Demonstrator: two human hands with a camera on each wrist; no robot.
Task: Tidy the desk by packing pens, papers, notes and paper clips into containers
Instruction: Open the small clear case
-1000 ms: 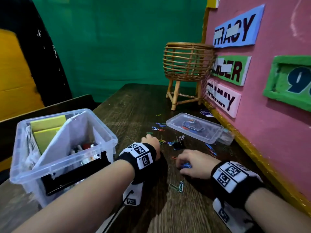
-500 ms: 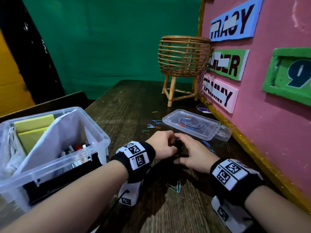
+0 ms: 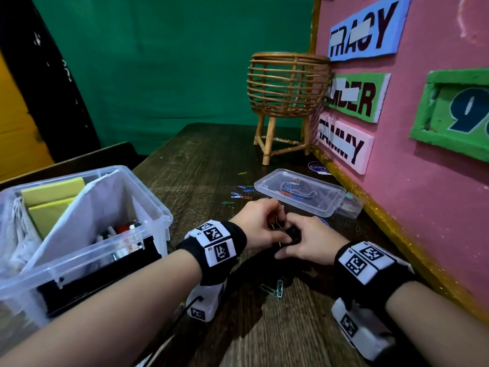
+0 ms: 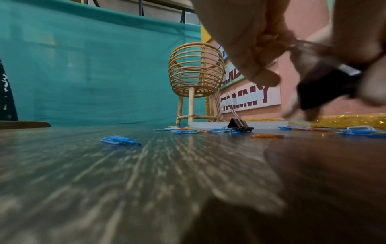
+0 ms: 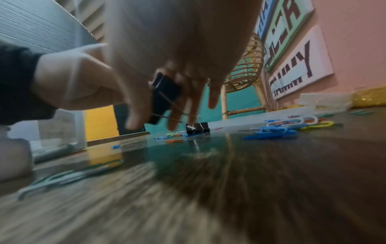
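Both hands meet over the middle of the desk on one black binder clip (image 3: pixel 293 235). My left hand (image 3: pixel 274 225) pinches its wire handle (image 4: pixel 303 43). My right hand (image 3: pixel 289 243) grips the black body (image 5: pixel 165 97), which hangs a little above the wood. A second black binder clip (image 4: pixel 240 125) stands on the desk just beyond the hands. Coloured paper clips (image 3: pixel 239 194) lie scattered beyond the hands, and two more paper clips (image 3: pixel 274 288) lie near my wrists. A shallow clear box (image 3: pixel 328 207) with a few clips in it sits to the right.
A large clear bin (image 3: pixel 148 207) at the left holds yellow notes, white paper and pens. A rattan basket on legs (image 3: pixel 288 86) stands at the back. The pink board (image 3: pixel 423 194) with name signs walls off the desk's right side.
The hands were apart on the desk, the right on a blue paper clip. They came together around the binder clip and now hold it slightly raised.
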